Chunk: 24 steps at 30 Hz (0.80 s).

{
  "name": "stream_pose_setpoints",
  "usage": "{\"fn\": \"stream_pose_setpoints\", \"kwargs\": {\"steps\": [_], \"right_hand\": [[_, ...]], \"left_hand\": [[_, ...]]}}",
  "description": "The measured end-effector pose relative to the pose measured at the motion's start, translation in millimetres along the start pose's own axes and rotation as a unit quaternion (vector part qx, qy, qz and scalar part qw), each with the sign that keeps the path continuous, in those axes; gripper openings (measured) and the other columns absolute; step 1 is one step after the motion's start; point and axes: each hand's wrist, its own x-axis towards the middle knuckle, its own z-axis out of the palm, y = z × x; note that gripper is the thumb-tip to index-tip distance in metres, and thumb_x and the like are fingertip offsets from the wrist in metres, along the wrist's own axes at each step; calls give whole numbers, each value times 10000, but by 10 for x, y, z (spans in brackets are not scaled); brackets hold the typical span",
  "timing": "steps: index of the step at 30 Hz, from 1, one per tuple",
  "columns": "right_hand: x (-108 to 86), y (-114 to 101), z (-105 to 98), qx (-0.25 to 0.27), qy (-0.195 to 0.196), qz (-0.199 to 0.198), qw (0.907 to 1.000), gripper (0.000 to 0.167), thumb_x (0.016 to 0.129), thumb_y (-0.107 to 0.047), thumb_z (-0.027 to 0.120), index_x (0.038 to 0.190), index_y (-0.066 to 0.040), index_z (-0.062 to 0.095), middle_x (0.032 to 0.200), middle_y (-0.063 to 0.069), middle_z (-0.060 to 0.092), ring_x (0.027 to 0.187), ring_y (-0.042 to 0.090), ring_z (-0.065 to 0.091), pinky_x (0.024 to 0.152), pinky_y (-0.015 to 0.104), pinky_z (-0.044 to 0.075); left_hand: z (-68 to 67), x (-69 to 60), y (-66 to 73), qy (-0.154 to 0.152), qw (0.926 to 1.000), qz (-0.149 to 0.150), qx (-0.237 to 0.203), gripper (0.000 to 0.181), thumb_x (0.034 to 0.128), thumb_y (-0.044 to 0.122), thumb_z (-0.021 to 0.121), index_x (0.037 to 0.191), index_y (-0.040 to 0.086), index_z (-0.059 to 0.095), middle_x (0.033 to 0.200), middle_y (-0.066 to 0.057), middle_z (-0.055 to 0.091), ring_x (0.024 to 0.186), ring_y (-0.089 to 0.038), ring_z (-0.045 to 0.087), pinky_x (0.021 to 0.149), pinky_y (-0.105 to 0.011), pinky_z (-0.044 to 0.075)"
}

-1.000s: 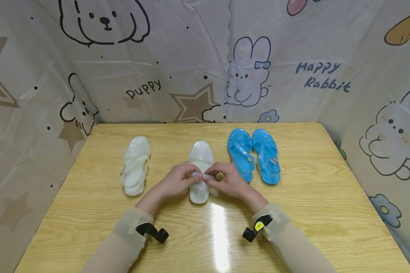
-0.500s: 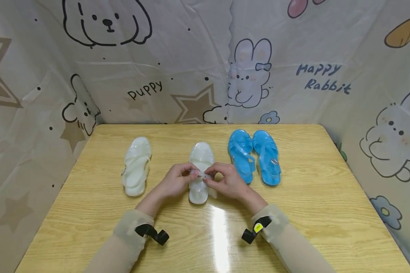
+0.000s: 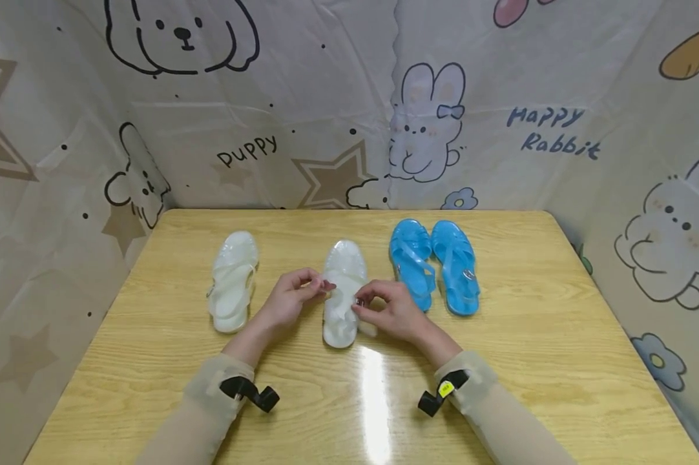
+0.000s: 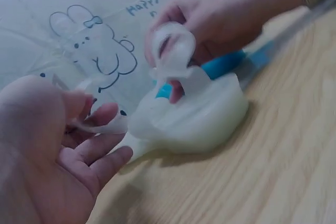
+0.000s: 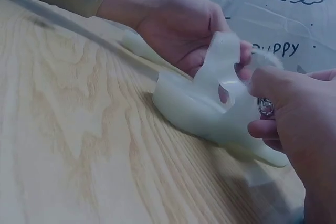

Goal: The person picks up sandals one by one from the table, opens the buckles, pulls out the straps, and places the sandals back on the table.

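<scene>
A translucent white sandal (image 3: 345, 258) lies sole down between my hands, toe pointing away. My left hand (image 3: 288, 300) is at its left side, thumb and fingers pinching a thin strap (image 4: 107, 127) in the left wrist view. On the other side my right hand (image 3: 391, 310) pinches a small silver buckle (image 5: 265, 107), clearest in the right wrist view. The sandal's back strap (image 4: 181, 51) stands up in a loop near the right fingers. A gap separates the two hands above the sandal. Fingers partly hide both strap ends.
Another white sandal (image 3: 233, 281) rests to the left, its strap and buckle at the side. Two blue sandals (image 3: 455, 258) stand together at the back right. The wooden table (image 3: 530, 361) meets a cartoon-printed cloth (image 3: 320, 97) at its back edge.
My left hand has moved left and slightly up, away from my right hand. The strap that ran between them at the buckle no longer spans the gap. The sandals have stayed in place.
</scene>
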Motion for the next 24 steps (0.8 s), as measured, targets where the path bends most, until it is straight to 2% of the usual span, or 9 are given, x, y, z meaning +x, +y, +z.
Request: {"fn": "stream_pose_setpoints", "kwargs": {"steps": [2, 5, 11, 13, 14, 16, 18, 21, 24], "right_hand": [[-11, 49, 3, -70, -26, -54, 10000, 185, 841, 80, 848, 970, -25, 767, 887, 58, 753, 793, 263, 709, 731, 456, 605], [-15, 73, -5, -155, -95, -138, 9997, 173, 869, 23, 853, 997, -61, 772, 908, 12, 753, 812, 212, 710, 740, 417, 607], [-4, 40, -42, -220, -199, -146, 9995, 134, 916, -14, 819, 1028, -59, 761, 920, -27, 733, 828, 137, 686, 753, 348, 603], [5, 22, -54, -312, -238, -104, 9992, 127, 932, -33, 811, 1044, -51, 754, 932, -29, 728, 839, 124, 682, 762, 335, 603], [11, 11, -59, -346, -260, -64, 9990, 127, 937, -38, 808, 1051, -47, 751, 940, -27, 727, 844, 121, 681, 766, 333, 604], [21, -11, -68, -465, -289, 49, 9985, 130, 943, -53, 807, 1058, -39, 747, 951, -25, 724, 851, 112, 682, 768, 326, 605], [31, -34, -73, -590, -308, 190, 9976, 133, 950, -65, 805, 1065, -36, 747, 959, -18, 723, 857, 108, 686, 767, 322, 607], [57, -101, -85, -852, -419, 425, 9946, 136, 959, -85, 801, 1074, -36, 749, 966, 2, 722, 863, 117, 693, 763, 321, 610], [99, -190, -101, -1176, -650, 653, 9888, 137, 974, -105, 787, 1084, -33, 749, 978, 23, 723, 871, 136, 699, 769, 320, 613]], "left_hand": [[-22, -13, 6, -16, 9989, 77, 459, 154, 1094, 93, 590, 983, -12, 612, 1180, -176, 707, 1139, -279, 697, 1027, -421, 539], [-42, -33, 2, 34, 9913, 180, 1307, 185, 1065, 194, 678, 1019, 15, 674, 1152, -132, 746, 1054, -228, 726, 910, -357, 573], [-61, -56, 24, 464, 9699, 400, 2355, 270, 1072, 245, 671, 1243, 50, 749, 1223, -91, 749, 1113, -211, 721, 978, -406, 566], [-63, -58, 39, 623, 9662, 404, 2467, 295, 1078, 216, 659, 1311, 51, 733, 1235, -95, 748, 1075, -234, 738, 941, -419, 586], [-64, -57, 44, 715, 9659, 368, 2462, 310, 1081, 203, 653, 1339, 45, 720, 1228, -102, 751, 1050, -244, 747, 913, -409, 597], [-61, -51, 61, 859, 9708, 278, 2221, 337, 1085, 162, 639, 1384, 11, 683, 1207, -141, 754, 1006, -270, 761, 857, -393, 617], [-56, -39, 83, 979, 9782, 132, 1827, 353, 1089, 120, 621, 1409, -27, 645, 1185, -179, 753, 999, -288, 766, 824, -366, 625], [-52, -1, 117, 1130, 9871, -61, 1131, 359, 1100, 47, 567, 1427, -99, 588, 1202, -249, 726, 1057, -313, 751, 854, -336, 612], [-65, 55, 144, 1394, 9879, -137, 666, 315, 1110, 14, 519, 1374, -130, 615, 1244, -269, 702, 1086, -323, 740, 864, -316, 604]]}}
